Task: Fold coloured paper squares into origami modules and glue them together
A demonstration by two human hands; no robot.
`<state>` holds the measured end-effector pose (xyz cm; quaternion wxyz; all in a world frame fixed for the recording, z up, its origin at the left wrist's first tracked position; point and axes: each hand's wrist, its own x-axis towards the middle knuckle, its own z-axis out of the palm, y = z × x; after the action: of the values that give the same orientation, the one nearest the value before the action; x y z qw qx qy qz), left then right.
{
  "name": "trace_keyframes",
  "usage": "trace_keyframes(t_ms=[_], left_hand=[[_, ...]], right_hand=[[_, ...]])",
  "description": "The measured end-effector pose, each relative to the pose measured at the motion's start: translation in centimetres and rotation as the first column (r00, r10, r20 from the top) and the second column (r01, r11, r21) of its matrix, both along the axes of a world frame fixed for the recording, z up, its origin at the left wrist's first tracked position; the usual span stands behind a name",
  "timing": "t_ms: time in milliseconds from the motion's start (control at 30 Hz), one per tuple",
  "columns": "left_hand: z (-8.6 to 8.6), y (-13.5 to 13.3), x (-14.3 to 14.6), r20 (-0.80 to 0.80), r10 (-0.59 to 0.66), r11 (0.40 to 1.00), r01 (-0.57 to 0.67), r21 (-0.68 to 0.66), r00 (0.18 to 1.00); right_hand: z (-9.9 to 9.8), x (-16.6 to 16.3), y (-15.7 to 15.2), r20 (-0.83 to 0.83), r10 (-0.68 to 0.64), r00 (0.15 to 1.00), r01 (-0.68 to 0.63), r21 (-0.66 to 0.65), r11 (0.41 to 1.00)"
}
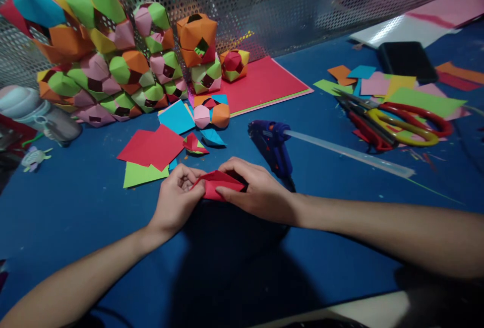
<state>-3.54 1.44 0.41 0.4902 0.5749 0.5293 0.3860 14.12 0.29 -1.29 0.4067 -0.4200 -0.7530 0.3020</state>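
Note:
A folded red paper piece [217,185] lies on the blue table [94,202] between both hands. My left hand [177,197] pinches its left corner with curled fingers. My right hand [257,189] presses on its right side, thumb along the lower edge and fingers over the top. Just behind the hands lie red paper squares [151,146], a green square [138,174], a blue square [177,116] and a small part-folded red piece [194,144].
A blue glue gun [274,146] with a clear stick lies right of the hands. Scissors [397,121] rest on coloured paper scraps at the right. Stacked paper balls [113,61] stand against the perforated wall. A red sheet stack [264,83] lies behind; a bottle [38,111] at left.

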Motion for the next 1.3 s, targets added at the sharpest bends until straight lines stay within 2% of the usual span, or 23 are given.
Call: trace_keyframes(t_ms=[100, 233, 567, 700, 767, 867, 967, 1033, 1167, 1300], left_hand=[[0.03, 0.13, 0.09, 0.046, 0.02, 0.999, -0.018, -0.041, 0.999], [-0.03, -0.08, 0.39, 0.014, -0.008, 0.996, 0.009, -0.086, 1.0], [0.18, -0.42, 0.34, -0.043, -0.064, 0.988, 0.057, -0.146, 0.997], [0.42, -0.59, 0.56, 0.043, -0.063, 0.982, 0.069, -0.176, 0.997], [0.37, -0.61, 0.61, 0.115, -0.022, 0.981, 0.043, -0.189, 0.993], [0.22, -0.62, 0.61, 0.184, 0.033, 0.973, 0.01, -0.231, 0.982], [0.17, -0.74, 0.67, 0.177, 0.013, 0.958, 0.039, -0.285, 0.984], [0.17, -0.82, 0.73, 0.148, -0.012, 0.952, 0.057, -0.301, 0.989], [0.03, -0.79, 0.73, 0.11, -0.024, 0.956, 0.055, -0.289, 0.994], [-0.12, -0.63, 0.61, 0.151, -0.018, 0.961, 0.059, -0.272, 0.988]], right_hand=[[-0.06, -0.16, 0.1, -0.018, -0.056, 0.998, 0.055, -0.028, 0.998], [-0.3, -0.26, 0.14, -0.082, -0.09, 0.993, 0.092, 0.015, 0.996], [-0.34, -0.09, 0.11, -0.132, 0.012, 0.991, 0.014, 0.196, 0.981], [-0.24, 0.03, -0.12, -0.144, 0.067, 0.987, -0.027, 0.265, 0.964], [-0.14, 0.02, -0.2, -0.14, 0.045, 0.989, -0.011, 0.239, 0.971], [-0.15, -0.11, -0.16, -0.127, -0.066, 0.99, 0.077, 0.091, 0.993], [-0.35, -0.22, -0.01, -0.127, -0.137, 0.982, 0.137, -0.005, 0.991], [-0.52, -0.19, 0.08, -0.14, -0.096, 0.985, 0.105, 0.052, 0.993], [-0.56, 0.02, 0.09, -0.143, 0.072, 0.987, -0.037, 0.235, 0.971], [-0.03, 0.17, -0.13, -0.125, 0.17, 0.977, -0.129, 0.283, 0.95]])
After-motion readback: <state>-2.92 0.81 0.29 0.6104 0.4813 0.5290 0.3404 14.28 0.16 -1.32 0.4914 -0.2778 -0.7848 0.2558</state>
